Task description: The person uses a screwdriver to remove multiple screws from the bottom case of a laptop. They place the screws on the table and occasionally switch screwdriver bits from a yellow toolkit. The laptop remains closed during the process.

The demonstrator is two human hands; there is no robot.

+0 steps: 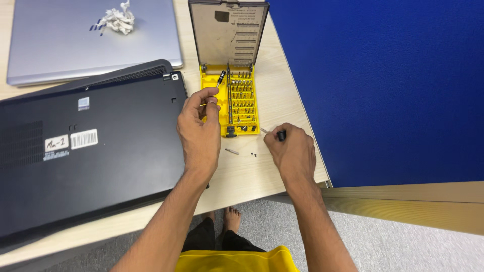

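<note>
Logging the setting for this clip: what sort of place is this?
Probably an electronics repair desk in an office: a black laptop lies base up on a pale wooden table beside an open yellow screwdriver bit set, and a blue partition panel borders the table.

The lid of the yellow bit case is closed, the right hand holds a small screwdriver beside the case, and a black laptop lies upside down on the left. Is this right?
Not quite. In the head view the lid of the yellow bit case stands open. The rest holds: the right hand holds a small screwdriver beside the case, and the black laptop lies upside down on the left.
</note>
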